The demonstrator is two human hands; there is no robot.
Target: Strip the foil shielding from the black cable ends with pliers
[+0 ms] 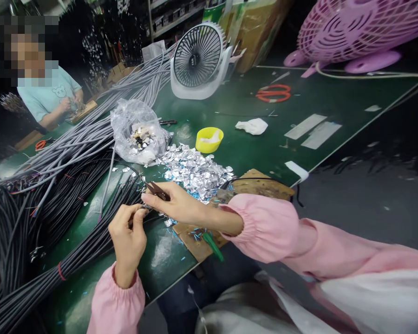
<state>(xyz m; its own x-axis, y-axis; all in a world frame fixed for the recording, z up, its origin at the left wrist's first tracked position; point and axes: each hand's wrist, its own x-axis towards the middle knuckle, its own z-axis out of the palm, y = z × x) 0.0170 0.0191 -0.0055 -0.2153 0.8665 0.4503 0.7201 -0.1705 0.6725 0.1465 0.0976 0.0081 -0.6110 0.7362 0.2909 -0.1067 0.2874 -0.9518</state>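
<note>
My left hand [128, 234] is closed in a pinch on the end of a black cable, mostly hidden by the fingers. Just above it, my right hand [176, 202] grips a pair of small dark-handled snips [157, 189], their tips pointing up and left. The two hands almost meet over the table edge of a bundle of black cables [87, 241], tied with a red band [60, 271]. Behind my right hand lies a heap of silvery foil scraps [195, 171] mixed with small blue pieces.
Grey cables [90, 123] stretch across the green table [244, 99]. Around the heap are a clear plastic bag [125, 120] of scraps, a yellow ring-shaped container [209, 147], a white fan [195, 90] and orange-handled scissors [273, 93]. A wooden board [190, 243] bears a green-handled tool [213, 247]. Another person [48, 97] works at far left.
</note>
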